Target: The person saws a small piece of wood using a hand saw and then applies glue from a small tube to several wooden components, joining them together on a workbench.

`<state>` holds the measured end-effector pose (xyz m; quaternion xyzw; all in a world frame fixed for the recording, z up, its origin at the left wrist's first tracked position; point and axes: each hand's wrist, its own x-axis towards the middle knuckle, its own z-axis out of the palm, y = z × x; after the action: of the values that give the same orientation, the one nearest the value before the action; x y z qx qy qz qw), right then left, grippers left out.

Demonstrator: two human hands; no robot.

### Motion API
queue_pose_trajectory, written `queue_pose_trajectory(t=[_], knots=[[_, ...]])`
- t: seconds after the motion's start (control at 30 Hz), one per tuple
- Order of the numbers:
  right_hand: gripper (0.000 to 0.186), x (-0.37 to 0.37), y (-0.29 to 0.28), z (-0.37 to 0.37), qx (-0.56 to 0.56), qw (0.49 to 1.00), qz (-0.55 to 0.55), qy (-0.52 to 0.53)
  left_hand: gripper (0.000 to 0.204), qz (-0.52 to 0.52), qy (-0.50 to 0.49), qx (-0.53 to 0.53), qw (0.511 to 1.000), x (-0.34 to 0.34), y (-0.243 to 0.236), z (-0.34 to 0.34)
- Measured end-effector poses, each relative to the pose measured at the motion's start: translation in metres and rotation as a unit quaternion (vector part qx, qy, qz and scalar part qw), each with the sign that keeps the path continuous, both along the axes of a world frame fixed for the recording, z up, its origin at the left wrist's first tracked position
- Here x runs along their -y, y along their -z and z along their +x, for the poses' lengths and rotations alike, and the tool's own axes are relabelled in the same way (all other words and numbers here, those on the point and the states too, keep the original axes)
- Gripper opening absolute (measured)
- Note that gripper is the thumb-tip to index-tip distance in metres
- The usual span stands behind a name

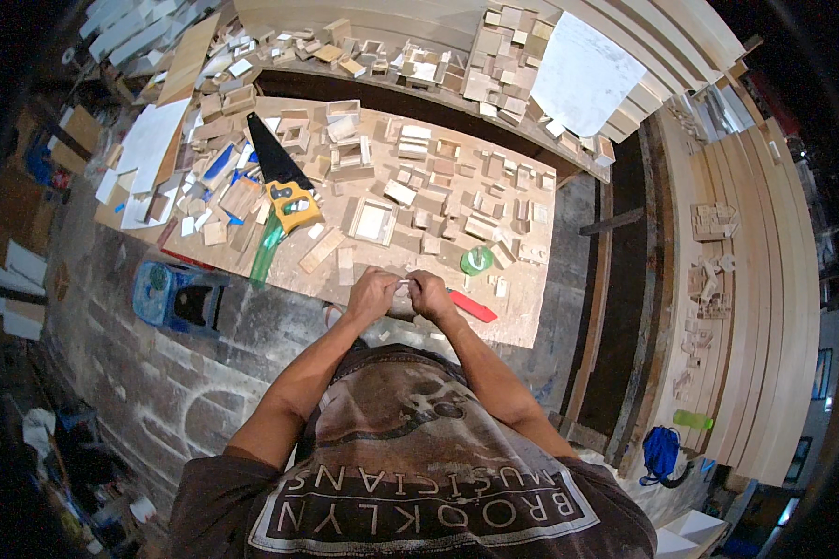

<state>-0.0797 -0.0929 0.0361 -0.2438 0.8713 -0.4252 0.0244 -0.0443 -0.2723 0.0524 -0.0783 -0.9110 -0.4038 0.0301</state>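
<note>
The left hand [371, 294] and the right hand [431, 296] pinch a small pale piece [404, 283] with closed fingers, at the bench's [522, 312] near edge. If this pinch loosens, the piece may drop.

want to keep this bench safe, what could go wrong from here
The small pale piece between the left hand and right hand might slip and fall, being near the front edge of the table. The long red object beside the right hand could get knocked. The saw lies with its black blade bare near loose wood pieces, so a careless reach might cut.
</note>
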Motion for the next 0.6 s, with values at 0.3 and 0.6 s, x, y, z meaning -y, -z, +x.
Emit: queue_pose_trajectory(t=[0.3,0.6], knots=[[0.018,-0.008,0.007,0.008,0.123,0.989,-0.045,0.073,0.013,-0.064,0.025,-0.061,0.996,-0.003,-0.013,0.001],[0.017,0.002,-0.001,0.007,0.036,0.998,-0.024,0.055,0.008,-0.117,0.062,-0.103,0.986,-0.002,-0.011,0.000]])
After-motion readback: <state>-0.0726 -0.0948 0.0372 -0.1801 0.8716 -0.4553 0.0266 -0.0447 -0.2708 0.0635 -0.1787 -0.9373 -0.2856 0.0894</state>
